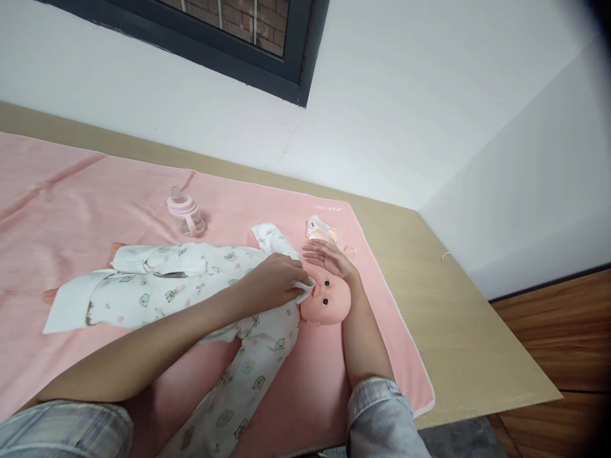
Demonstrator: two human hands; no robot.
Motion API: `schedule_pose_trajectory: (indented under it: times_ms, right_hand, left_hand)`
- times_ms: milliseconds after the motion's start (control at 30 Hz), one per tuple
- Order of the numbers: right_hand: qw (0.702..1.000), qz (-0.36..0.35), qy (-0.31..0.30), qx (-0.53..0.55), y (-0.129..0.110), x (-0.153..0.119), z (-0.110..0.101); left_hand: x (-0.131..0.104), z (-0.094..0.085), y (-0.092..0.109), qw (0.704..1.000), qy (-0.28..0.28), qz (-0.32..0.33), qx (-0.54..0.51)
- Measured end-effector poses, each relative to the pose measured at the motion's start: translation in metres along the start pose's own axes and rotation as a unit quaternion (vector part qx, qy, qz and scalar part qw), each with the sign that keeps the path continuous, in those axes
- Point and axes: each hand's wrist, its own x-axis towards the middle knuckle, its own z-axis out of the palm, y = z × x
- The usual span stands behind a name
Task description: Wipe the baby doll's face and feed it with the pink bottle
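A baby doll (329, 305) in a white printed sleepsuit (224, 267) lies on its back, head to the right. My left hand (277, 280) reaches across its chest, fingers closed on a white wipe (303, 291). The wipe touches the doll's face by the mouth. My right hand (328, 257) is on the far side of the head, fingers stretched out, nothing seen in it. Just beyond those fingers lies a small white and peach packet (321, 230). Part of the doll's face is hidden by the wipe and my left hand.
A baby bottle (186, 215) with pink top and handle stands beyond the doll's legs. The pink blanket (382, 318) covers much of the wooden table (458, 331). A small clear object (351, 250) lies near the packet. White wall and a dark window frame (267, 70) border the back.
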Motion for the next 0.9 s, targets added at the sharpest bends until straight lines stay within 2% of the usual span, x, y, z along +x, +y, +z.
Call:
schedule_pose_trajectory:
  times_ms: [167,333,500,900]
  right_hand:
    - [1.0,-0.002,-0.001,-0.013,0.001,0.0,-0.003]
    - [0.999,-0.006,-0.042,0.0,0.006,0.005,-0.014]
    - [0.998,-0.002,-0.055,-0.004,0.01,0.008,-0.022]
    - [0.999,-0.003,-0.036,-0.012,0.005,0.003,-0.011]
  left_hand:
    - [0.0,-0.001,-0.001,0.999,-0.014,-0.038,0.005]
    - [0.0,-0.003,-0.001,0.999,-0.004,-0.042,0.003]
    - [0.0,-0.005,-0.001,0.999,-0.006,-0.046,0.018]
    - [0.001,0.003,-0.005,0.998,0.011,-0.048,0.026]
